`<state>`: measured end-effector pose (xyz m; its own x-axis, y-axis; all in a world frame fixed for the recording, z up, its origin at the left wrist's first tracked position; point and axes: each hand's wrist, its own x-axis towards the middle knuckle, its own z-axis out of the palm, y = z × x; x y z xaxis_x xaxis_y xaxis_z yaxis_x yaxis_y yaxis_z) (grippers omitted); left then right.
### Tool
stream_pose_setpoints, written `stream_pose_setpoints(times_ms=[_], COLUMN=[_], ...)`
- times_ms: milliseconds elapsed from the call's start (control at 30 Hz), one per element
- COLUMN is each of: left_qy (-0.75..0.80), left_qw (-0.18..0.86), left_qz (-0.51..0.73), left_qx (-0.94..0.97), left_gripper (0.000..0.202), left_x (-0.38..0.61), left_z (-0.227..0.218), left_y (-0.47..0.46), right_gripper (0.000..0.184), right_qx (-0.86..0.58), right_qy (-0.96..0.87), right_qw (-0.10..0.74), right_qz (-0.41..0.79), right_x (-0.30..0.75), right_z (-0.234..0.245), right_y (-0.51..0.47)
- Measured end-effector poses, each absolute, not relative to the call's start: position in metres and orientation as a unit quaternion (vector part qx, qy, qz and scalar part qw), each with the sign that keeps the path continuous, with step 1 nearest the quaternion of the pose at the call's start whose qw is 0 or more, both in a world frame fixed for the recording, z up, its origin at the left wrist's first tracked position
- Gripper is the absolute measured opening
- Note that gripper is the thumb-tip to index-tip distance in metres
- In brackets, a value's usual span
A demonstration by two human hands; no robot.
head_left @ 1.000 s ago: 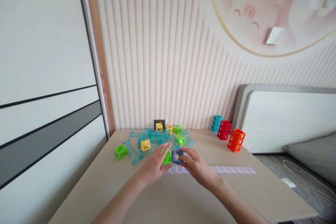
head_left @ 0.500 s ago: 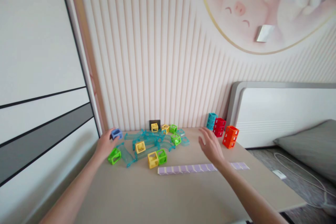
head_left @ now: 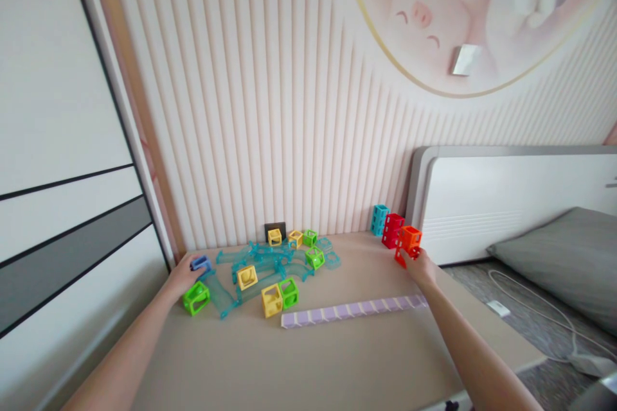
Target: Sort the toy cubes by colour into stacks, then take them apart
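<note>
My left hand (head_left: pixel 183 273) rests at the table's left edge, fingers closed on a small blue cube frame (head_left: pixel 200 263), just above a green cube frame (head_left: pixel 196 298). My right hand (head_left: pixel 420 264) reaches to the far right of the table and grips the orange block stack (head_left: pixel 407 242) near its base. Beside that stack stand a red stack (head_left: pixel 392 230) and a teal stack (head_left: pixel 379 219). A yellow cube (head_left: pixel 272 300) and a green cube (head_left: pixel 289 293) sit joined near the middle.
Clear teal track pieces (head_left: pixel 270 268) lie tangled with several yellow and green cubes at the back of the beige table (head_left: pixel 308 359). A lilac strip of squares (head_left: pixel 351 311) runs across the table. The ribbed wall is behind; a bed (head_left: pixel 554 250) stands to the right.
My left hand has carried the blue cube from the middle to the table's left edge and lowered it. My right hand moved right and closed on the orange stack. The view turned right.
</note>
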<state>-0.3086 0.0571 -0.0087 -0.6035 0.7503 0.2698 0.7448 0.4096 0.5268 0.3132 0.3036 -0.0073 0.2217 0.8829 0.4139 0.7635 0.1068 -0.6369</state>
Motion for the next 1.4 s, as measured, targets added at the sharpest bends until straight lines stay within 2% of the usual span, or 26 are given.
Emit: stream_pose_setpoints(times_ms=[200, 267, 367, 500, 567, 767, 933, 1200, 1400], left_qy=[0.818, 0.736, 0.635, 0.579, 0.584, 0.602, 0.688, 0.738, 0.732], left_qw=[-0.088, -0.151, -0.082, 0.044, 0.074, 0.074, -0.055, -0.048, -0.059], left_qz=[0.359, 0.438, 0.51, 0.496, 0.487, 0.452, 0.419, 0.37, 0.358], left_qx=[0.441, 0.493, 0.575, 0.645, 0.645, 0.654, 0.59, 0.563, 0.576], left_gripper=[0.049, 0.049, 0.05, 0.062, 0.059, 0.047, 0.034, 0.043, 0.042], left_x=[-0.284, -0.253, -0.188, -0.114, -0.097, -0.125, -0.189, -0.234, -0.221], left_z=[0.012, 0.023, 0.035, 0.04, 0.039, 0.041, 0.033, 0.011, 0.022], left_y=[0.063, 0.064, 0.064, 0.055, 0.048, 0.044, 0.082, 0.128, 0.131], right_gripper=[0.04, 0.041, 0.039, 0.04, 0.04, 0.041, 0.043, 0.053, 0.059], right_qx=[-0.519, -0.464, -0.325, -0.188, -0.152, -0.163, -0.235, -0.231, -0.231], right_qy=[-0.692, -0.725, -0.809, -0.867, -0.87, -0.872, -0.842, -0.859, -0.861], right_qw=[0.502, 0.509, 0.487, 0.45, 0.455, 0.457, 0.486, 0.457, 0.452], right_qz=[0.016, 0.0, -0.056, -0.106, -0.115, -0.064, -0.016, -0.009, -0.023], right_x=[0.24, 0.203, 0.148, 0.095, 0.082, 0.084, 0.098, 0.105, 0.105], right_z=[-0.003, 0.005, 0.021, 0.03, 0.028, 0.019, 0.012, 0.0, 0.005], right_y=[0.289, 0.269, 0.224, 0.168, 0.152, 0.145, 0.151, 0.155, 0.152])
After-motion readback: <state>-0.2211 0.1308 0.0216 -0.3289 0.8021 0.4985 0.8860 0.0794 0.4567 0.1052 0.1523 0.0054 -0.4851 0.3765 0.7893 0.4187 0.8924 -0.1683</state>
